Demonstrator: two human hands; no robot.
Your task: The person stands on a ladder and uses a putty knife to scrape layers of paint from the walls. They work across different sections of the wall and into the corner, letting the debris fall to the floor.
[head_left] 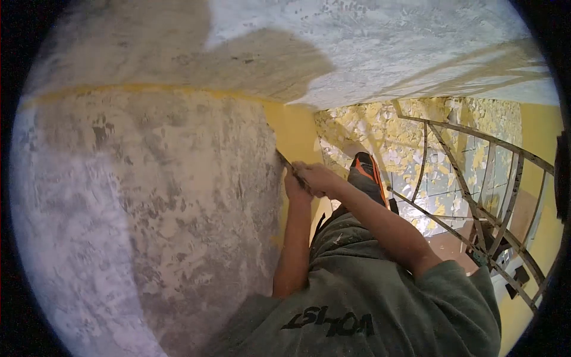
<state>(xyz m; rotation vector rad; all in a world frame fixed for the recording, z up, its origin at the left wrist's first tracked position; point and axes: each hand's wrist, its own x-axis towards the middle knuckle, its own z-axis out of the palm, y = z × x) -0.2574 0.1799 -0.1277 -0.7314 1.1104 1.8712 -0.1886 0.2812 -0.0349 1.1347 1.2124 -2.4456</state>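
Observation:
Both of my hands are closed around the handle of a paint scraper (282, 157), whose thin dark blade points up and left. The blade's tip meets the wall where the bare, patchy grey-white surface (196, 178) borders a strip of yellow paint (292, 128). My left hand (295, 187) is lower on the handle, close against the wall. Overlapping it from the right, my right hand (319, 179) covers most of the handle.
A metal frame with crossing bars (464, 178) stands at the right. Below, yellow and white flakes litter the tiled floor (440, 163). My shoe (372, 169) shows beyond my hands. Another roughly stripped wall surface (380, 47) spans the top, with shadows across it.

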